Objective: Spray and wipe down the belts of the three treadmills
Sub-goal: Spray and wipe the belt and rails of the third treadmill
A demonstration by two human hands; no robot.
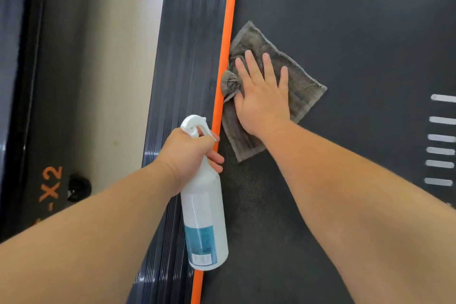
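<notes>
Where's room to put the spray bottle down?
Bare belt lies between the cloth and the white stripes, and above the cloth. Crowded by the orange strip: right hand presses the cloth, left hand holds the spray bottle.

Soft, even light. Glare streaks on the ribbed rail (187, 57) left of the orange strip (228, 44); frame edges bowed, slightly blurred.
</notes>
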